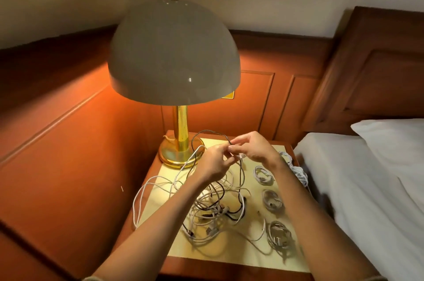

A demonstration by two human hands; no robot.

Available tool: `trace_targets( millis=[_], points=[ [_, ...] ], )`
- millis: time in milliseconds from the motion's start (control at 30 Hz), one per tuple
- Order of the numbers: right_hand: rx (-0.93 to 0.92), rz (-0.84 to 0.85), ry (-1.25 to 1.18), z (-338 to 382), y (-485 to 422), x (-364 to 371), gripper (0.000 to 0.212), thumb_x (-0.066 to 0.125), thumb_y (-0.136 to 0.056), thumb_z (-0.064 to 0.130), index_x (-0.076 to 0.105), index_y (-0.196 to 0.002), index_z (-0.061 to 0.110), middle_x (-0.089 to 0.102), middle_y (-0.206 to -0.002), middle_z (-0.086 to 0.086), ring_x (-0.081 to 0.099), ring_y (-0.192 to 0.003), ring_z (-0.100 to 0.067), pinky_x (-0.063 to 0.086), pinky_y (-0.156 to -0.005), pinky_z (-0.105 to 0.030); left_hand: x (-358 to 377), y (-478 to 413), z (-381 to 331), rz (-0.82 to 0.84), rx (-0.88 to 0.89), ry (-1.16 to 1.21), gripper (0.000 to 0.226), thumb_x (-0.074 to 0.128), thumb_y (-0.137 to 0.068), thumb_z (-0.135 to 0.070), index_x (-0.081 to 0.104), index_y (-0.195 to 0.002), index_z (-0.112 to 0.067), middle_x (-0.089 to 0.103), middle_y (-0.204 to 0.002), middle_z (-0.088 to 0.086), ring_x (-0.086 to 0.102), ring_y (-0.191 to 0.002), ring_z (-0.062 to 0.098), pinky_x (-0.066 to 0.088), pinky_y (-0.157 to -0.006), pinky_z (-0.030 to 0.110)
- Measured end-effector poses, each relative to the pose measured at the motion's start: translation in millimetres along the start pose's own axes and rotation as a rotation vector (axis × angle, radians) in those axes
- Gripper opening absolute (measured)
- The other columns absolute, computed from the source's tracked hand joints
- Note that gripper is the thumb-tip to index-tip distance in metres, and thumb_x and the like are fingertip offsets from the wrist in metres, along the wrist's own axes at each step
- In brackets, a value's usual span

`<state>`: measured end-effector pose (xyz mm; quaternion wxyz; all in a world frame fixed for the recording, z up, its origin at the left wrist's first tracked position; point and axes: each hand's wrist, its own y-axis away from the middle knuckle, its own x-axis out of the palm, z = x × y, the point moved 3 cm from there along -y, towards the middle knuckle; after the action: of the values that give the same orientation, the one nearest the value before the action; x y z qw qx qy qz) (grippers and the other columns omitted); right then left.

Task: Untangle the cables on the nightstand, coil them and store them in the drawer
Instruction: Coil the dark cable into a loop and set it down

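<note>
Two pinches, left hand (pixel 213 164) on white cable (pixel 188 160), right hand (pixel 255 150) on black cable (pixel 207 130)

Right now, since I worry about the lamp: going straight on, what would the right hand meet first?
Probably the left hand, just ahead of the right hand; the brass lamp base lies beyond, depth unclear.

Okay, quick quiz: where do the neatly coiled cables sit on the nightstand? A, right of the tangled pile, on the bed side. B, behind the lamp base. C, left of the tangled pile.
A: three coiled cables lie in a row on the nightstand, to the right of the tangled pile and toward the bed.
</note>
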<state>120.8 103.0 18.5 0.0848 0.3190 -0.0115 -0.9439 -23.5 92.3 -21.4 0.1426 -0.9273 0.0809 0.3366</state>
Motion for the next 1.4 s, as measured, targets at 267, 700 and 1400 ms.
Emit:
trace_targets(
  millis=[267, 700, 1400],
  points=[
    [-0.146, -0.238, -0.060, 36, 59, -43, 0.018, 0.077, -0.087, 0.023, 0.078, -0.103, 0.015, 0.077, -0.091, 0.001, 0.073, -0.078, -0.015, 0.057, -0.061, -0.027, 20, 44, 32, 0.262, -0.025, -0.285, 0.053, 0.065, -0.090, -0.053, 0.056, -0.138, -0.034, 0.056, -0.127, 0.003, 0.058, -0.114, 0.020, 0.047, -0.098, 0.033],
    [-0.393, -0.428, -0.358, 95, 128, -92, 0.016, 0.074, -0.089, 0.015, 0.077, -0.103, 0.011, 0.076, -0.087, -0.009, 0.072, -0.074, -0.018, 0.063, -0.072, -0.036, -39, 81, -30, -0.707, 0.419, 0.031, 0.053, 0.082, -0.073, -0.026, 0.046, -0.108, -0.008, 0.049, -0.090, 0.003, 0.045, -0.074, 0.011, 0.039, -0.062, 0.014],
    [-0.215, -0.154, -0.414, 86, 134, -54, 0.031, 0.067, -0.095, 0.023, 0.066, -0.125, 0.027, 0.073, -0.115, -0.008, 0.075, -0.091, -0.024, 0.062, -0.081, -0.042, -100, 26, -107, -0.531, 0.242, 0.485, 0.050, 0.032, -0.102, -0.037, 0.048, -0.078, 0.004, 0.042, -0.065, 0.010, 0.038, -0.061, 0.025, 0.029, -0.056, 0.033]
  ],
)
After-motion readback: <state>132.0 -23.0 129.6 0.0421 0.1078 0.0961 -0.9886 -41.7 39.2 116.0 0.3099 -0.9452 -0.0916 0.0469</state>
